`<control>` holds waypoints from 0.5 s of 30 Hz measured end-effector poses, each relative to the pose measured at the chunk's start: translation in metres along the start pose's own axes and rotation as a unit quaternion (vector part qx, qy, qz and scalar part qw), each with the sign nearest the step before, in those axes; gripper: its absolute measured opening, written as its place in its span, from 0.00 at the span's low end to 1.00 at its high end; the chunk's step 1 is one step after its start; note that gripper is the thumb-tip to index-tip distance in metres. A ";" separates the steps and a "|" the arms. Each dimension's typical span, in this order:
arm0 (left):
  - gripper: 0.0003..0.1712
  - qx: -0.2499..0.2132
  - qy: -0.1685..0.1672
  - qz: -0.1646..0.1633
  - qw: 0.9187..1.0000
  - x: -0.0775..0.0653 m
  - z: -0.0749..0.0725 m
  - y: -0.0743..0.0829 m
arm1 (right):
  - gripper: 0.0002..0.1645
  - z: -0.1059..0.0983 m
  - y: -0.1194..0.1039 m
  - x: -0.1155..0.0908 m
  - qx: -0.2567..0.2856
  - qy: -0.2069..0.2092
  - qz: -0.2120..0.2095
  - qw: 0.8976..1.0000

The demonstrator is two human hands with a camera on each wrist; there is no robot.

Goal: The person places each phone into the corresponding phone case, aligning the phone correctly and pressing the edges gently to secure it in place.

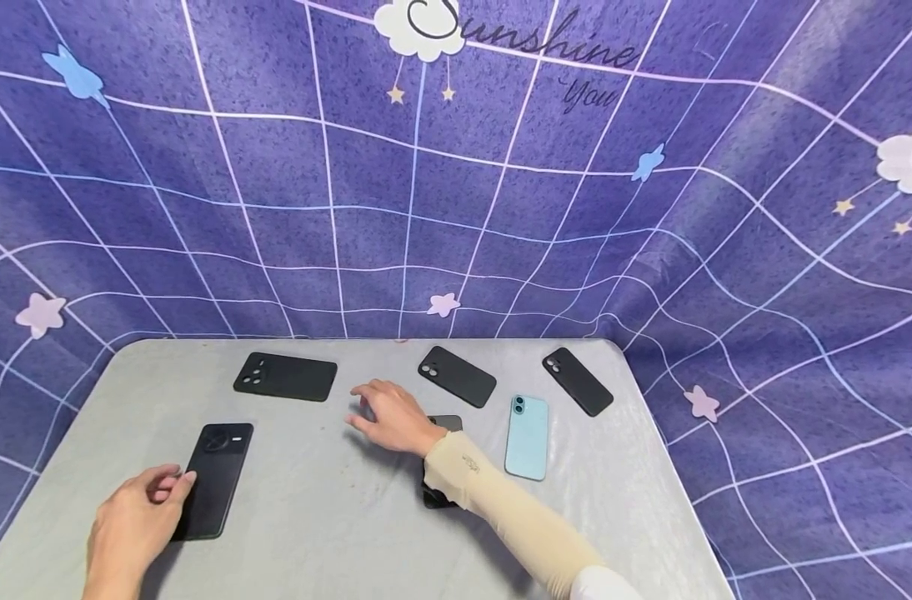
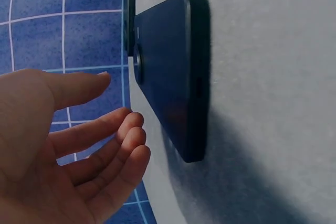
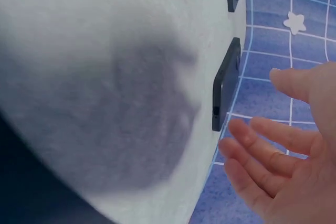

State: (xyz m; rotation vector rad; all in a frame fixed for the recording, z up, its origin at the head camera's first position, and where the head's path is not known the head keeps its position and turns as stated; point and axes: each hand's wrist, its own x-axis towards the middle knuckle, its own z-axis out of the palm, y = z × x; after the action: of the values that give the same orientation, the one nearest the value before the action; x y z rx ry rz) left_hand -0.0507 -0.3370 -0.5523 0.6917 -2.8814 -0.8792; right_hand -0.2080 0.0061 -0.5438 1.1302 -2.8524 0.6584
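Note:
My left hand (image 1: 137, 521) hovers at the left edge of a black phone (image 1: 219, 479), its fingers loosely bent and apart from it. The left wrist view shows a gap between those fingers and the phone (image 2: 168, 66), and nothing in the palm. Over the middle of the table my right hand (image 1: 392, 417) reaches leftward, fingers relaxed and holding nothing. Nearest to it lies a black phone case (image 1: 294, 377) with camera cutouts at its left end; the right wrist view has this case (image 3: 228, 85) just beyond the fingertips. The right forearm partly hides another dark phone (image 1: 446, 422).
A light teal phone (image 1: 527, 437) lies right of the right forearm. Two more black phone cases rest along the back, one behind the right hand (image 1: 459, 377) and one at the far right (image 1: 579, 383). A purple gridded curtain (image 1: 366, 225) rises behind the grey tabletop (image 1: 336, 517).

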 end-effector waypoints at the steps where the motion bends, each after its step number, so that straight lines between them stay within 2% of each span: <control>1: 0.32 0.002 -0.003 -0.002 1.000 0.001 -0.001 0.000 | 0.28 0.000 -0.001 0.004 -0.002 -0.001 -0.004 1.000; 9: 0.33 0.002 -0.004 0.000 1.000 0.006 -0.004 0.004 | 0.27 0.004 -0.003 0.030 -0.023 0.003 -0.014 1.000; 15: 0.34 0.013 -0.023 -0.015 1.000 0.008 -0.005 0.004 | 0.29 0.007 -0.009 0.047 -0.029 -0.004 -0.007 1.000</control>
State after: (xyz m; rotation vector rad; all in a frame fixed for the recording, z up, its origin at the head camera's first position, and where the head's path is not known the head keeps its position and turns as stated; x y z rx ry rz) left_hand -0.0585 -0.3399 -0.5464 0.7269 -2.9365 -0.8729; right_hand -0.2358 -0.0328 -0.5391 1.1453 -2.8487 0.5666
